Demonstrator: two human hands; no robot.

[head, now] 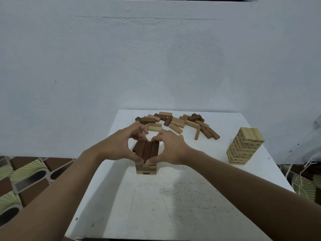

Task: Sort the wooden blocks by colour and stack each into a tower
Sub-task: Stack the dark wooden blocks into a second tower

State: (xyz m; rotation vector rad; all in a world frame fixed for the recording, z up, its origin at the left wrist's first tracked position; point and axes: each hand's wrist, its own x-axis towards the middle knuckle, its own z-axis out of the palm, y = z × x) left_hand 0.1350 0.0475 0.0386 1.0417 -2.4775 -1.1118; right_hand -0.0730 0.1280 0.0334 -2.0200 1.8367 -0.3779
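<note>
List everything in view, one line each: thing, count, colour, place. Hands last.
dark top layer: three blocks, dark brown, atop the near tower
near tower: one, mostly light wood showing below the hands, table centre
light tower: one, pale wood, table's right side
loose blocks: many, light and dark mixed, far edge of the table
table: one, white, speckled
wall: pale, behind
floor: patterned tiles, left
cord: pale, right of the table
left hand, right hand: grip the dark top layer from both sides
</note>
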